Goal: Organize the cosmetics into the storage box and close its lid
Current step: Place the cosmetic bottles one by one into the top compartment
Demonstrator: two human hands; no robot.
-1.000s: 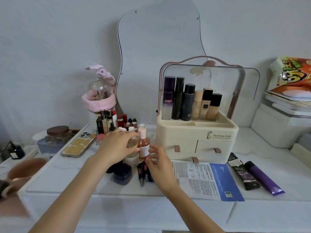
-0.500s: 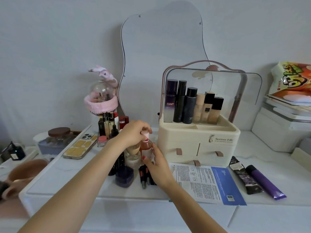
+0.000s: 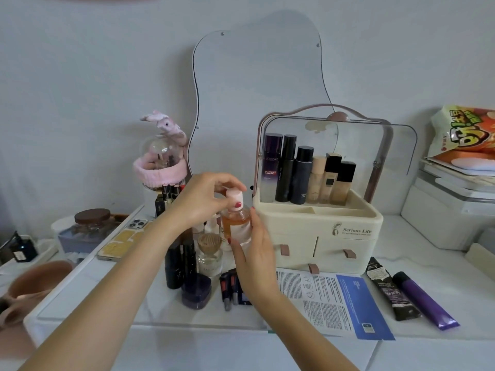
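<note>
Lifted since a second ago, the orange bottle (image 3: pixel 236 223) now hangs above the table (image 3: pixel 442 277), just left of the storage box (image 3: pixel 318 234).

Left hand (image 3: pixel 203 199) pinches the bottle's pink cap (image 3: pixel 234 196) in a closed grip, while the right hand (image 3: pixel 254 253) wraps the lower body (red nails showing). Six tall bottles (image 3: pixel 305 178) stand in the box's back compartment under its raised clear lid (image 3: pixel 375 145). Lipsticks (image 3: pixel 231 289), a dark jar (image 3: pixel 196 293) and a glass perfume bottle (image 3: pixel 209 251) sit below the hands; a leaflet (image 3: pixel 332 303) and two tubes (image 3: pixel 407 294) lie in front of the box.
</note>
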